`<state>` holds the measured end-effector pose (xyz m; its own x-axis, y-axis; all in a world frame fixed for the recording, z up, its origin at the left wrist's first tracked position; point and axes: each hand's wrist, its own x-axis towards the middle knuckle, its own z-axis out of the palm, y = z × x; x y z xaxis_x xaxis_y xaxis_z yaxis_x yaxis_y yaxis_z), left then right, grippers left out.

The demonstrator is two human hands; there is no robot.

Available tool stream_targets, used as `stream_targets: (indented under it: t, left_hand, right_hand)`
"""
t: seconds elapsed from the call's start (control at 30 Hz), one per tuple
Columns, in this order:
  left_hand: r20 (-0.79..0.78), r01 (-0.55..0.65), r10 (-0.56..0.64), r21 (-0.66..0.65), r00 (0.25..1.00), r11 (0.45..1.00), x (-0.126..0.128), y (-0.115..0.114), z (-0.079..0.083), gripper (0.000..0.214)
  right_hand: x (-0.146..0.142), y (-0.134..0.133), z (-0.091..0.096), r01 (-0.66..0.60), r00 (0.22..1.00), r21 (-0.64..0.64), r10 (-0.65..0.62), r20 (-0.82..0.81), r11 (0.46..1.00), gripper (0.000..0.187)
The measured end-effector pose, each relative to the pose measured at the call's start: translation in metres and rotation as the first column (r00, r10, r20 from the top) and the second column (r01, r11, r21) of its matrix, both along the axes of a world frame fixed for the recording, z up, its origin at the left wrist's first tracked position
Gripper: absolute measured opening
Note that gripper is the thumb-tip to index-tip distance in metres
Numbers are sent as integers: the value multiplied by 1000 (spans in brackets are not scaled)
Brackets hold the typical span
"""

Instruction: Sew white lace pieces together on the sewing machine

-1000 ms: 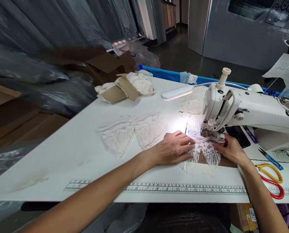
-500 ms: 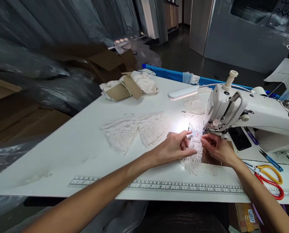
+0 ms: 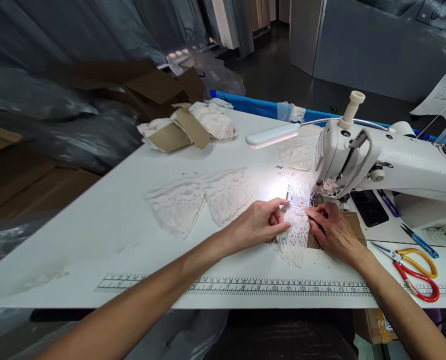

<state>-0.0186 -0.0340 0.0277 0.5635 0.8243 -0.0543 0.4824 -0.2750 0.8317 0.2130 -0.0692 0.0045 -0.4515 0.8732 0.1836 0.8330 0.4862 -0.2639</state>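
A strip of white lace lies under the needle area of the white sewing machine. Across the lace sits a small pale piece with a red mark; I cannot make out what it is. My left hand is at the lace's left side, index finger and thumb stretched out and apart, the other fingers curled. On the right edge of the lace, close to the presser foot, my right hand pinches the fabric between thumb and fingertips. Another scalloped lace piece lies flat to the left.
A lamp lights the sewing spot. Lace bundles with brown card lie at the back. To the right are scissors, blue thread snips and a black phone. A ruler strip runs along the front edge.
The camera view has shifted slightly. My left hand stays beside the lace with its thumb a little further back, and my right hand keeps its pinch at the lace's right edge.
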Motion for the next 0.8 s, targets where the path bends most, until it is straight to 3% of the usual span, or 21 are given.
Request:
stream_targets:
  t: [0.23,0.47,0.63,0.8]
  left_hand:
    - [18,-9,10,-34,1000,999,-3,2,-7,43]
    - [2,-65,65,-78,998,995,-2,1,-6,47]
    - [4,-66,66,-74,998,995,-3,2,-6,47]
    - [20,-53,54,-47,998,997,-3,1,-5,45]
  right_hand:
    - [8,-7,-3,-44,994,-30,41,-97,999,36]
    - [11,-8,-9,-80,989,30,83,-120,996,36]
    - [12,-12,-5,-73,986,32,77,-148,997,39]
    - [12,-19,-2,-145,974,15,145,-175,989,34]
